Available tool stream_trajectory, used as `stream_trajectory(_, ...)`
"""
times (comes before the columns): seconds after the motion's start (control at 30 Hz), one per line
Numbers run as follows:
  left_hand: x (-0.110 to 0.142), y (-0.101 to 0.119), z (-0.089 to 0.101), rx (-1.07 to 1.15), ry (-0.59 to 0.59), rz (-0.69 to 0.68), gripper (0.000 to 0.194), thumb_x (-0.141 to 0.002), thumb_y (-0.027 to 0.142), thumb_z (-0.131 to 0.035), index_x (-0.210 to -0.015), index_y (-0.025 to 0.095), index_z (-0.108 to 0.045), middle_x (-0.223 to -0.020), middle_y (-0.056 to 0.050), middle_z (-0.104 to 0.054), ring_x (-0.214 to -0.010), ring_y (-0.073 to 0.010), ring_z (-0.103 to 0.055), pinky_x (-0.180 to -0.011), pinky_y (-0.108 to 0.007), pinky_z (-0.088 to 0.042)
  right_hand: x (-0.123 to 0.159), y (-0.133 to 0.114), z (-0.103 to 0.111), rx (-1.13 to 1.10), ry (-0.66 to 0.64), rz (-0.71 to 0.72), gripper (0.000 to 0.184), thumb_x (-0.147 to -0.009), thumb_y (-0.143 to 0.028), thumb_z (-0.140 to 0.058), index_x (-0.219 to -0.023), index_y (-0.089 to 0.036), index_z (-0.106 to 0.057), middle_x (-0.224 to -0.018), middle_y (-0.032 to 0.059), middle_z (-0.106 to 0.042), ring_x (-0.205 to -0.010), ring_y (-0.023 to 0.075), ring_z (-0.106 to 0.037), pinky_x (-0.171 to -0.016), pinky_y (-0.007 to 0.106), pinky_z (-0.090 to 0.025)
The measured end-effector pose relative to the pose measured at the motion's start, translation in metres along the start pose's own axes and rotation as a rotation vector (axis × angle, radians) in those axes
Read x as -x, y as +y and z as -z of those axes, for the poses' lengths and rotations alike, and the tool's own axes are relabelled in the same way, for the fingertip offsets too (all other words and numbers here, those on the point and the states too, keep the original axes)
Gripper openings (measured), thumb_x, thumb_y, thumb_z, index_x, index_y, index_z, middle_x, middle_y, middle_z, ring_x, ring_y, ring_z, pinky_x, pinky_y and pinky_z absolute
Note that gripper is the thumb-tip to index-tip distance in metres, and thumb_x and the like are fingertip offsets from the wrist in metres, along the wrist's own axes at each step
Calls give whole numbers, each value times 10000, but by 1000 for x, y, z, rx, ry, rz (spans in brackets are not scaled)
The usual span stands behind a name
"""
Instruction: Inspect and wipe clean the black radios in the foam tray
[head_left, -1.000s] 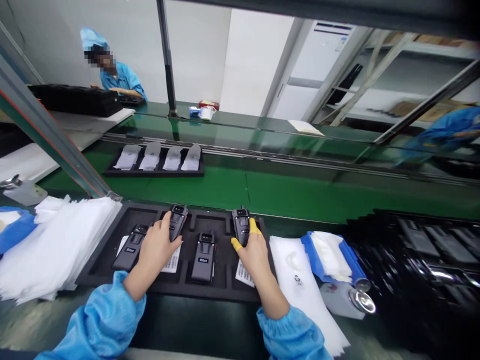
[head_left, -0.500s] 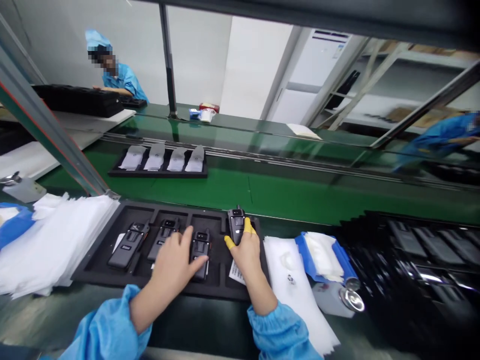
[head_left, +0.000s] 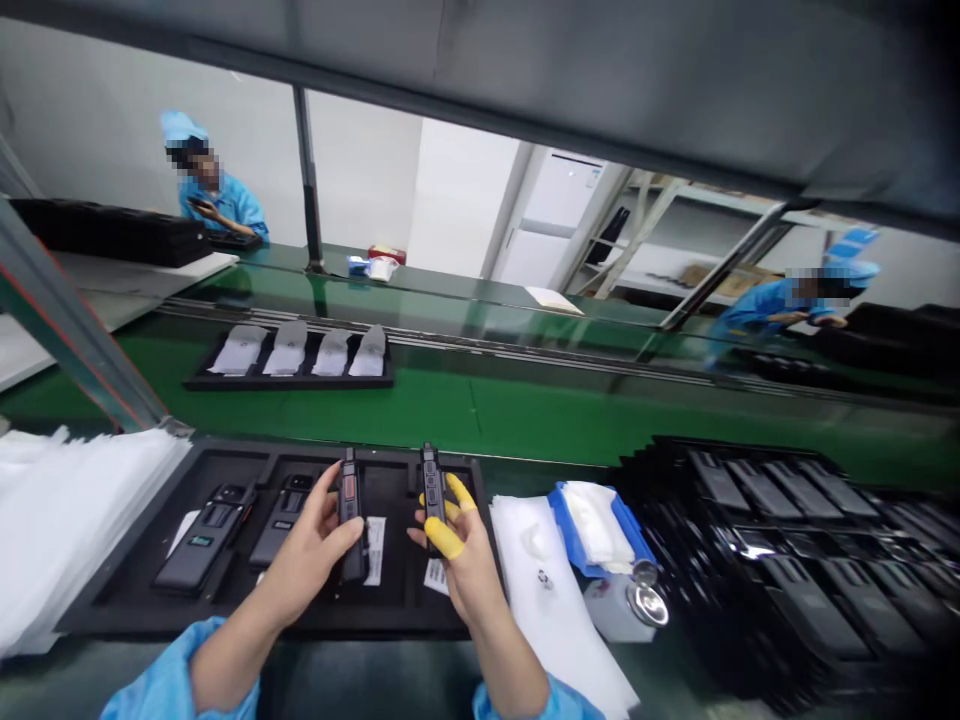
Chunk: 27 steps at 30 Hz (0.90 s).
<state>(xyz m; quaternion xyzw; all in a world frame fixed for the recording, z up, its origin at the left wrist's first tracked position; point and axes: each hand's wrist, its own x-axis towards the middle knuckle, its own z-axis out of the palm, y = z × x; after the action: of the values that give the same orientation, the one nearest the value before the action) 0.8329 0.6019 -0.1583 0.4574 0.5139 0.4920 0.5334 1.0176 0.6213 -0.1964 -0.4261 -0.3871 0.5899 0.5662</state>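
My left hand (head_left: 311, 545) is closed round a black handheld radio (head_left: 349, 500), held on its edge above the black tray (head_left: 112, 590). My right hand (head_left: 459, 550), with yellow finger cots on thumb and forefinger, grips a second black radio (head_left: 430, 485), also turned on its side. Two more radios (head_left: 206, 530) lie flat in the tray's left slots. White barcode labels (head_left: 375, 550) lie in the tray's emptied slots beneath my hands.
A stack of white foam bags (head_left: 67, 520) sits left of the tray. Right of it lie white bags (head_left: 551, 590), a blue-and-white cloth (head_left: 592, 515) and a metal dispenser (head_left: 645, 605). Stacked black trays (head_left: 787, 540) fill the right. A tray of bagged units (head_left: 292, 355) rides the green belt. Two other workers sit beyond.
Both hands have lifted a radio out of the tray and turned it onto its side. The left hand moved from the second slot to the third radio. The camera tilted up.
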Motion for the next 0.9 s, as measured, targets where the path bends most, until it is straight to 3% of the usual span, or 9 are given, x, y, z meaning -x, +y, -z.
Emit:
stream_trajectory(0.07,6,-2,-5,148,-26,-30,984,-709,481,-701,-1450,236,-102,-1305,-130,-475,-1126,-257,-536,-921,-354,-451,15,-4,-8,-192,-57,-69,774,-629,-408,-779,-1277,-244,-389,-1080,64,-604,-969,218,-620,-836,417,-527)
stream_trajectory(0.2,12,-12,-10,244,-74,-36,1164,-616,403,-822,-1456,292,-24,-1248,-120,-510,-983,-236,-592,-823,-355,-489,34,-4,-17,-282,-93,-139,809,-599,-393,-821,-1272,-254,-394,-1124,60,-611,-1030,218,-605,-940,419,-464)
stream_trajectory(0.47,15,-20,-6,244,-68,-3,1147,-576,300,-849,-1437,270,-93,-1234,-129,-518,-969,-224,-605,-798,-323,-493,39,8,-18,-302,-126,-160,787,-627,-323,-816,-1284,-261,-388,-1160,50,-611,-1058,190,-592,-983,399,-433)
stream_trajectory(0.63,14,-15,-7,231,-44,23,1122,-542,279,-859,-1415,243,-156,-1201,-120,-527,-936,-203,-601,-795,-308,-495,27,0,-10,-182,-19,-113,840,-528,-209,-850,-1258,-249,-436,-1137,37,-636,-1033,183,-604,-931,332,-464)
stream_trajectory(0.77,10,-17,-7,219,-54,31,1062,-576,303,-843,-1404,261,-180,-1215,-121,-527,-935,-211,-599,-814,-337,-496,13,-5,6,-58,-3,-99,731,-586,-277,-805,-1240,-222,-484,-1107,54,-643,-981,190,-620,-910,352,-475)
stream_trajectory(0.9,6,-20,-7,197,-43,49,1046,-573,320,-845,-1398,265,-204,-1185,-113,-537,-905,-208,-594,-814,-364,-503,0,3,23,443,306,90,821,-586,-307,-774,-1320,-166,-437,-1211,143,-540,-1107,287,-533,-981,470,-413)
